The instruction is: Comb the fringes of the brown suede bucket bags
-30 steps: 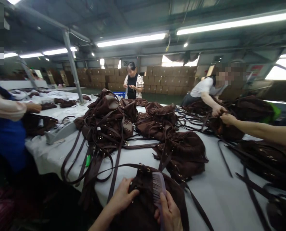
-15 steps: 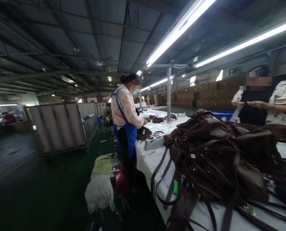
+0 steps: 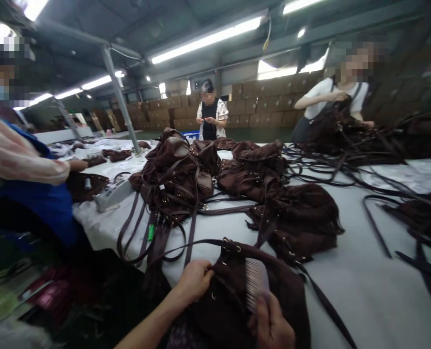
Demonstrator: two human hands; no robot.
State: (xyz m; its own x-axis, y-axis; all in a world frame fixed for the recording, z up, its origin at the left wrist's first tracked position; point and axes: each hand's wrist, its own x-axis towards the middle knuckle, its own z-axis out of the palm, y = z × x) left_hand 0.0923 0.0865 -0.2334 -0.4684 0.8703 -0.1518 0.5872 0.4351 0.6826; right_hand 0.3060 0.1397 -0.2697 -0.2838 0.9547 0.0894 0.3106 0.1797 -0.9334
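A dark brown suede bag [image 3: 233,300] lies at the near edge of the white table [image 3: 364,291]. My left hand [image 3: 193,281] grips the bag's upper left rim, fingers curled on the fabric. My right hand [image 3: 271,325] is closed round a pale purple brush [image 3: 256,283], whose bristles rest on the bag's face. The lower part of both hands runs off the bottom of the picture.
Heaps of the same brown bags [image 3: 175,169] with long straps [image 3: 143,232] cover the table's middle. A person in a blue apron [image 3: 23,194] stands at the left. Two more people [image 3: 210,114] work at the far side. Cardboard boxes [image 3: 266,104] line the back wall.
The view swung far left to the aisle half a second ago and is back on the table. Both hands hold the bag and brush much as before; the person at right has straightened up.
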